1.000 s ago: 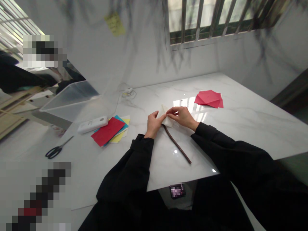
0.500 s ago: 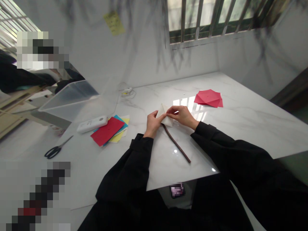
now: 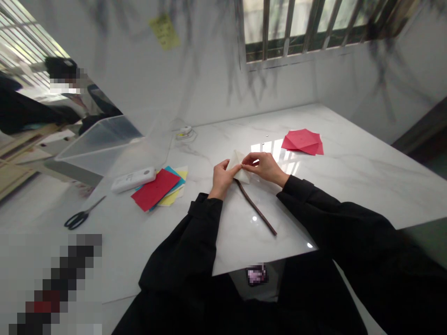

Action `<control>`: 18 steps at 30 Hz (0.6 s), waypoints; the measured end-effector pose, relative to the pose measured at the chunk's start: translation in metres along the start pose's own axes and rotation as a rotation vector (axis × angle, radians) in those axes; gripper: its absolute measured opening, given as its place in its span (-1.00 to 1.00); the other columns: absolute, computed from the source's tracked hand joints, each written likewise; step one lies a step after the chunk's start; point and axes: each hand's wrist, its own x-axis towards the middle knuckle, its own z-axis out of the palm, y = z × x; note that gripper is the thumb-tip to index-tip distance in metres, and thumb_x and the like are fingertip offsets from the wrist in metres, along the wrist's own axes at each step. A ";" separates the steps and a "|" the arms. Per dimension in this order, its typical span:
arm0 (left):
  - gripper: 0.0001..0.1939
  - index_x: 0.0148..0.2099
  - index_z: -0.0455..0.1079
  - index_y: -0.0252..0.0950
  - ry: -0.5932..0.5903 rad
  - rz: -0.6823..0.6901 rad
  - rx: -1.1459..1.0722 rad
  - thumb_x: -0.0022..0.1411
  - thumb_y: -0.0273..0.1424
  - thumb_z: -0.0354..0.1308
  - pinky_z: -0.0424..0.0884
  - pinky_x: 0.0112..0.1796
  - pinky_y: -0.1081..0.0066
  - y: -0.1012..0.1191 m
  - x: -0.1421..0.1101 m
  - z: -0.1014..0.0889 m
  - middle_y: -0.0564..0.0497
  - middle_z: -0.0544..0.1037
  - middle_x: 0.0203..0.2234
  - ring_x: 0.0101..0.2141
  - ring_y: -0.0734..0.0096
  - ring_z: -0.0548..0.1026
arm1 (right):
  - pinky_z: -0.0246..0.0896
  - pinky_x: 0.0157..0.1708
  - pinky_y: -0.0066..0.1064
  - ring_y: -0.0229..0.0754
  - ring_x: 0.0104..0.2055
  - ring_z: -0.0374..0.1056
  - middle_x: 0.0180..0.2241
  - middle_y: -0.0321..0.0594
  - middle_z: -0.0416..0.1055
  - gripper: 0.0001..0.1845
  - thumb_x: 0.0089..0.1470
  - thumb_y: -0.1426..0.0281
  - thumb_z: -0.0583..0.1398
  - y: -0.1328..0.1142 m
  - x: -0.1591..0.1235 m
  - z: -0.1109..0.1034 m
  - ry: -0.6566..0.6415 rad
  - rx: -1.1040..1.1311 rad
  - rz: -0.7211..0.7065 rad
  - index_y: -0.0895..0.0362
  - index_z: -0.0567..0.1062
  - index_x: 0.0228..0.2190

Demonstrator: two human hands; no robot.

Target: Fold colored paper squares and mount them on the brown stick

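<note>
A cream-coloured folded piece of paper (image 3: 244,177) is held between both hands above the middle of the table. My left hand (image 3: 223,177) grips its left side, thumb lying across the front. On the right, the fingertips of my right hand (image 3: 265,166) pinch the paper's edge, close to the left thumb. A thin dark brown stick (image 3: 256,208) slants below the paper toward the table's front edge. Its upper end meets the lower edge of the paper near my left hand; whether it is fixed there I cannot tell.
Red paper sheets (image 3: 303,142) lie at the back right. On the left are a stack of coloured paper (image 3: 156,190), a white handheld device (image 3: 134,180), black-handled scissors (image 3: 78,218) and a clear plastic bin (image 3: 101,144). Another person (image 3: 66,77) is at the far left.
Both hands, the paper and the stick stay almost exactly where they were. The view has shifted very slightly.
</note>
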 end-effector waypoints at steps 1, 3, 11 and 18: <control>-0.55 -0.17 0.61 -0.36 -0.004 -0.002 -0.005 -0.06 -0.17 0.48 0.41 -0.33 0.41 0.000 0.000 0.000 -0.05 0.66 -0.32 -0.36 0.31 0.53 | 0.55 -0.24 -0.33 -0.18 -0.34 0.54 -0.36 -0.20 0.63 -0.85 0.12 0.30 0.38 0.000 0.000 0.000 0.000 0.008 -0.013 0.13 0.66 -0.33; -0.54 -0.16 0.61 -0.37 -0.010 -0.007 -0.013 -0.06 -0.17 0.49 0.42 -0.33 0.41 0.000 0.000 0.000 -0.06 0.67 -0.31 -0.35 0.30 0.54 | 0.56 -0.24 -0.33 -0.18 -0.32 0.56 -0.34 -0.20 0.64 -0.87 0.12 0.32 0.37 -0.001 -0.001 0.000 -0.009 0.035 -0.034 0.13 0.66 -0.32; -0.53 -0.17 0.62 -0.36 -0.019 -0.002 -0.011 -0.07 -0.16 0.50 0.42 -0.33 0.41 -0.003 0.002 0.000 -0.06 0.67 -0.31 -0.34 0.29 0.55 | 0.56 -0.20 -0.33 -0.17 -0.29 0.58 -0.33 -0.22 0.65 -0.94 0.12 0.42 0.34 0.000 -0.001 0.001 -0.009 0.033 -0.021 0.12 0.66 -0.32; -0.55 -0.17 0.61 -0.37 0.005 0.008 -0.019 -0.02 -0.15 0.47 0.43 -0.31 0.40 0.000 0.001 0.001 -0.08 0.67 -0.30 -0.34 0.28 0.55 | 0.55 -0.23 -0.35 -0.19 -0.34 0.56 -0.34 -0.21 0.65 -0.87 0.15 0.34 0.37 0.001 0.000 0.000 -0.016 0.039 -0.011 0.12 0.68 -0.26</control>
